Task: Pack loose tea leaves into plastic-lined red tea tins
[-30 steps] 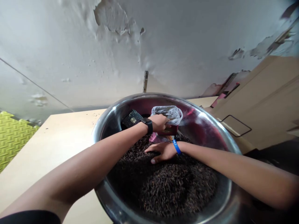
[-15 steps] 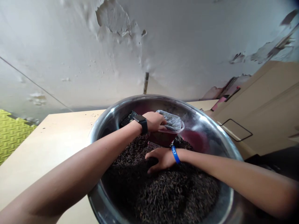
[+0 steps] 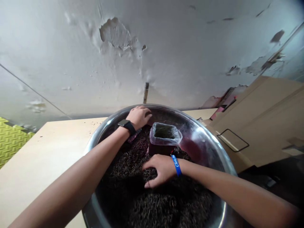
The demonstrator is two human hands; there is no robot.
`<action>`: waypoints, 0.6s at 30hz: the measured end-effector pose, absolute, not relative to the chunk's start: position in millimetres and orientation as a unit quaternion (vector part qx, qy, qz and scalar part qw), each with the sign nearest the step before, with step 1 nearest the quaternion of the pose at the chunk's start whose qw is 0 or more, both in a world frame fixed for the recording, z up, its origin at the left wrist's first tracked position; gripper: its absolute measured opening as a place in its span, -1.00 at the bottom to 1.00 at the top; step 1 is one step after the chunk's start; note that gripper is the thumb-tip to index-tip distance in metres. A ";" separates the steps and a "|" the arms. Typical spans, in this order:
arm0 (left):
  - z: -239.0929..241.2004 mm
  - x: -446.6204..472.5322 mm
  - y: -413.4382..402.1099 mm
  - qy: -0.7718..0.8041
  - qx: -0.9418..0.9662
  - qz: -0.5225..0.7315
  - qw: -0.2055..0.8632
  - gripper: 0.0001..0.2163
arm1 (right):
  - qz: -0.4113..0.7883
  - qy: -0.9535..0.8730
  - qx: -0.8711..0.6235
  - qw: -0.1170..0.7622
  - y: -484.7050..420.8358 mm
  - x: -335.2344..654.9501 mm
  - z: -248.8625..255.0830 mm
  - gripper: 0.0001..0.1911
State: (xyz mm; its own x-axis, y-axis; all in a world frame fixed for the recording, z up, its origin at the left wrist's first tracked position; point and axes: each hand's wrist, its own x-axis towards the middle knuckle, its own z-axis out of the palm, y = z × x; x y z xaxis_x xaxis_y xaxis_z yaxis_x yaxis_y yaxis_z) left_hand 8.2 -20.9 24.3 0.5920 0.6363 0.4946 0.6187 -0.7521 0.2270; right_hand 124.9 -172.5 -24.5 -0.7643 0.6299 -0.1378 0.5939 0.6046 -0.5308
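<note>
A big steel bowl [image 3: 215, 148] holds a heap of dark loose tea leaves [image 3: 166, 202]. At the far side of the heap a red container lined with a clear plastic bag [image 3: 165, 138] stands upright, mouth open. My left hand [image 3: 139, 115], with a black watch on the wrist, is at the bowl's far rim. Its fingers curl over a dark flat packet [image 3: 134, 136] that shows only partly under the wrist. My right hand [image 3: 158, 169], with a blue wristband, lies just in front of the container, fingers bent down into the leaves, gripping a handful.
The bowl sits on a pale wooden table [image 3: 47, 152] against a peeling white wall [image 3: 152, 57]. Cardboard boxes [image 3: 268, 120] stand at the right. A green foam mat [image 3: 11, 139] lies on the floor at the left.
My left hand has let go of the bagged container and moved left to the far rim, over the dark packet. The container now stands upright. My right hand has slid a little toward me.
</note>
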 end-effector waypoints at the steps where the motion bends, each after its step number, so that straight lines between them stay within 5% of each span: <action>1: 20.7 0.9 -10.0 0.411 0.873 0.263 0.003 -0.68 | 0.278 -0.897 -0.341 0.040 -173.6 124.7 -17.8 -0.52; 7: -9.0 -32.0 28.0 0.609 0.781 0.133 -0.020 -0.51 | 0.237 -0.890 -0.370 0.121 -165.4 137.4 34.4 -0.63; 18: -7.6 -65.3 40.0 0.608 0.786 0.107 0.022 -0.47 | 0.049 -0.846 -0.512 0.142 -99.4 181.4 36.2 -0.63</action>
State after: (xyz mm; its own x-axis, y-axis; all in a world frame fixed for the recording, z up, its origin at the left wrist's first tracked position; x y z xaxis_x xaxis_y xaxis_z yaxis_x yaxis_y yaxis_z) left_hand -65.3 40.0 -7.6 0.2370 0.9612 0.1412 0.9520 -0.2588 0.1638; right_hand 181.4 -99.4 36.2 -0.4348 0.8803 0.1898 0.8527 0.4702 -0.2275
